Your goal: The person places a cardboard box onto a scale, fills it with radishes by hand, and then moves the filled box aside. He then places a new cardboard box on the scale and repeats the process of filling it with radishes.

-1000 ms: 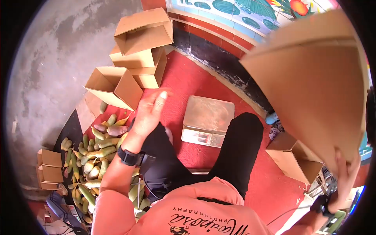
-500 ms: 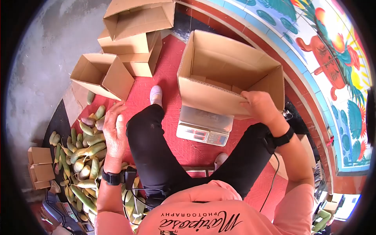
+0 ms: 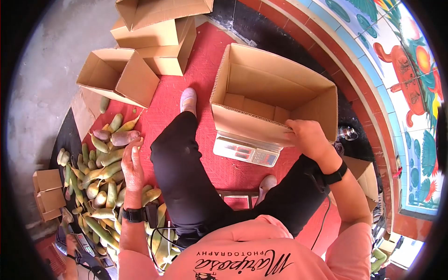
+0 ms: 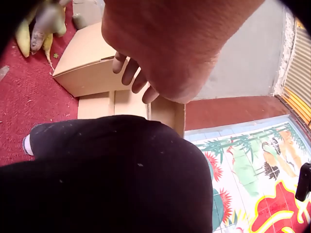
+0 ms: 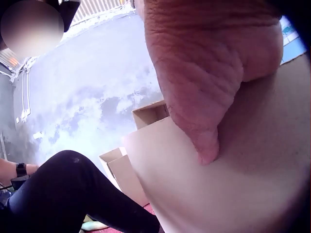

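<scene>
A large, open-topped cardboard box (image 3: 247, 122) stands over the digital scale (image 3: 247, 151), whose keypad and display show below its near wall. My right hand (image 3: 310, 140) grips the box's near rim toward its right end. In the right wrist view, the thumb of that hand (image 5: 209, 82) lies against the cardboard wall. The inside of the box holds nothing. My left hand (image 3: 133, 170) is raised by the pile of long green and yellow root vegetables (image 3: 112, 175), its fingers extended and holding nothing. In the left wrist view, that hand (image 4: 165, 53) overlaps other cardboard boxes.
Another open box (image 3: 140, 81) and stacked boxes (image 3: 165, 49) stand at the far left on the red mat (image 3: 210, 56). A box (image 3: 359, 175) sits beyond my right knee. The tiled wall (image 3: 410, 135) runs along the right. Another person's arm (image 3: 70, 256) shows at lower left.
The large box came from the right side onto the scale, held by my right hand, and has settled there. My left hand moved back toward my left, nearer the vegetable pile.
</scene>
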Motion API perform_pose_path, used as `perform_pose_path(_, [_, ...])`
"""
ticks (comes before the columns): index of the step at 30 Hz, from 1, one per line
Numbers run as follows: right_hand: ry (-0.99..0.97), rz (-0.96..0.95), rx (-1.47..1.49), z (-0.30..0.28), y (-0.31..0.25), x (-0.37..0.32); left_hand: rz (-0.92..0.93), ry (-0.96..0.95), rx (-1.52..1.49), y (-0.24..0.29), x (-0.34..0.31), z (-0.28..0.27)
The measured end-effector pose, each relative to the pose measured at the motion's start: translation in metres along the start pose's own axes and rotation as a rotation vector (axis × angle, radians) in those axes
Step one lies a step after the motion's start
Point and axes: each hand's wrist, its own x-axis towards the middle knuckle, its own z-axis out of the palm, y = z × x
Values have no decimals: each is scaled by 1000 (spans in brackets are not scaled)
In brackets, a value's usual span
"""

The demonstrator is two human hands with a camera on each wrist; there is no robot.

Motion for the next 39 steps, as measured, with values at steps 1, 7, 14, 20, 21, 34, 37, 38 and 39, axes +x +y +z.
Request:
perform_pose_path(1, [3, 9, 10, -1, -1, -3, -38, -8, 28, -6, -3, 0])
perform_pose_path(7, [18, 3, 54, 6, 1, -13, -257, 2, 28, -61, -28, 2])
perform_pose_path(14, [-17, -4, 48, 7, 1, -17, -515, -85, 122, -115, -55, -13])
perform_pose_path(20, [25, -14, 60, 8, 2, -17, -658, -19, 11, -97, -33, -102])
perform_pose_path(21, [13, -8, 78, 8, 3, -17, -668, 16, -18, -81, -28, -115])
perform_pose_path(34, [368, 120, -6, -40, -9, -77, -728, -31, -49, -71, -68, -112])
perform_pose_path(37, [491, 219, -144, -38, 8, -115, -706, -145, 324, -137, -110, -101])
perform_pose_path(38, [496, 229, -153, -34, 16, -128, -661, -207, 490, -153, -123, -98])
perform_pose_path(39, [513, 261, -195, -31, 26, -142, -732, -318, 609, -179, -137, -100])
